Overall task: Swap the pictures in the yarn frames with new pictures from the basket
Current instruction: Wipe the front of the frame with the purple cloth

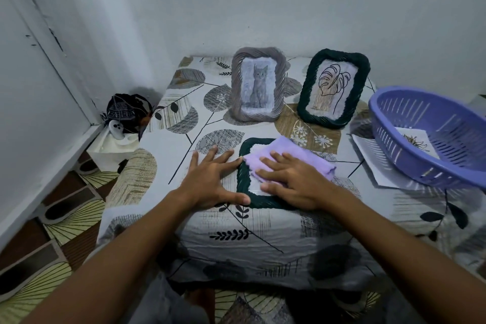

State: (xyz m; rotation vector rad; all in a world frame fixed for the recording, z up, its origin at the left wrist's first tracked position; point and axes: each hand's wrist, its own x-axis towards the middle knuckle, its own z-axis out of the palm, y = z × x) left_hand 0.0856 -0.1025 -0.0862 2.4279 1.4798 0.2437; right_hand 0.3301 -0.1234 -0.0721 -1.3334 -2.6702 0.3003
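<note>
A dark green yarn frame (pixel 243 166) lies flat on the cloth-covered bench (pixel 263 231), near its front edge, and a folded purple cloth (pixel 286 155) lies across it. The step in hand looks like wiping or pressing the face of this frame, part of swapping its picture.

The right hand (pixel 292 179) lies flat on the purple cloth with fingers straight and spread, pressing it down, its grip curled round nothing. The left hand (pixel 213 179) rests open on the bench just beside the frame's left edge, its fingertips and thumb touching the rim as if steadying it.

Behind stand a grey frame (pixel 257 84) with a cat picture and another dark green frame (pixel 334 89) with a leaf drawing. The purple basket (pixel 431 123) at the right holds a picture (pixel 418 142); the next move probably calls for clearing the cloth and reaching there.
</note>
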